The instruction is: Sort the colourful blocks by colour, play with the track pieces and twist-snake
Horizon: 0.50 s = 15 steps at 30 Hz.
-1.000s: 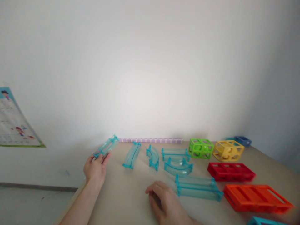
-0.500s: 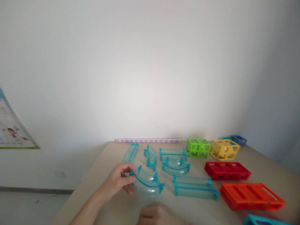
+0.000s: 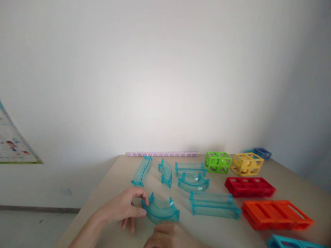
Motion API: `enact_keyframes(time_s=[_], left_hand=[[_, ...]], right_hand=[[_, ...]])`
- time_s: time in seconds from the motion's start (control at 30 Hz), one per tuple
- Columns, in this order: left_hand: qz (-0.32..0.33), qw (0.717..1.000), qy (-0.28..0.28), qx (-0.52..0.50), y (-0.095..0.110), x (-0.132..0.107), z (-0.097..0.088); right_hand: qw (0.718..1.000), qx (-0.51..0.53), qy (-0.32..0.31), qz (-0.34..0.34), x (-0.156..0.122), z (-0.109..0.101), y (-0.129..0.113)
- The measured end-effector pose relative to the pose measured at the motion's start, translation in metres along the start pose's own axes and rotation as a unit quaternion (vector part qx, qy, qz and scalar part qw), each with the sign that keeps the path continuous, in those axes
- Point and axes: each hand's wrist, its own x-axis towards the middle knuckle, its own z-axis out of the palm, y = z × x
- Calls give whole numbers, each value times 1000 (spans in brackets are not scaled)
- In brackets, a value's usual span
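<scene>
My left hand (image 3: 126, 206) has its thumb and index finger around the left end of a clear teal curved track piece (image 3: 162, 213), which appears to rest on the table; the other fingers hang loose. Close in front of that piece, my right hand (image 3: 169, 236) is curled closed at the bottom edge, and whatever its fingers hold is hidden. Beyond the left hand lies a straight teal track piece (image 3: 142, 171). Right of the held curve is a wider straight track piece (image 3: 216, 205). Two more curved pieces, one on the left (image 3: 167, 173) and one on the right (image 3: 193, 184), lie behind.
Another straight track (image 3: 190, 169) lies farther back. Green (image 3: 218, 162) and yellow (image 3: 247, 164) frame blocks stand right, with red (image 3: 250, 187), orange (image 3: 278, 215) and blue (image 3: 289, 242) frames nearer. A patterned purple strip (image 3: 162, 154) runs along the wall.
My left hand and the curved track piece have moved down, toward me. The straight piece behind the hand shows fully. My right hand has shifted slightly left, still curled.
</scene>
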Motion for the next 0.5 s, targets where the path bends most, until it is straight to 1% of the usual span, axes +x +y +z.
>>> enact_keyframes(time_s=[0.1, 0.2, 0.23, 0.27, 0.3, 0.33, 0.37, 0.4, 0.43, 0.5], left_hand=[[-5, 999, -12, -34, 8, -11, -7], [-16, 993, -39, -114, 11, -25, -19], [-16, 988, -40, -149, 9, -29, -25], [-4, 982, -22, -188, 5, -30, -31], [21, 971, 20, -238, -1, -28, -37], [69, 946, 96, -302, -8, -24, -44], [125, 899, 207, -365, -16, -17, -51], [178, 829, 341, -406, -25, -7, -57], [194, 799, 395, -409, -32, 4, -63], [192, 779, 452, -390, -45, 29, -73]], right_hand=[[996, 28, 11, 80, 2, -2, -2], [993, 48, 32, 106, 3, -5, -4], [992, 51, 38, 110, 3, -5, -5], [991, 53, 43, 114, 2, -4, -5], [991, 52, 48, 116, 2, -3, -4], [990, 49, 51, 119, 1, -2, -4], [990, 46, 52, 119, 1, -2, -4], [991, 42, 51, 118, 0, -2, -3], [991, 38, 49, 117, 1, -2, -3], [993, 30, 41, 110, 2, -3, -4]])
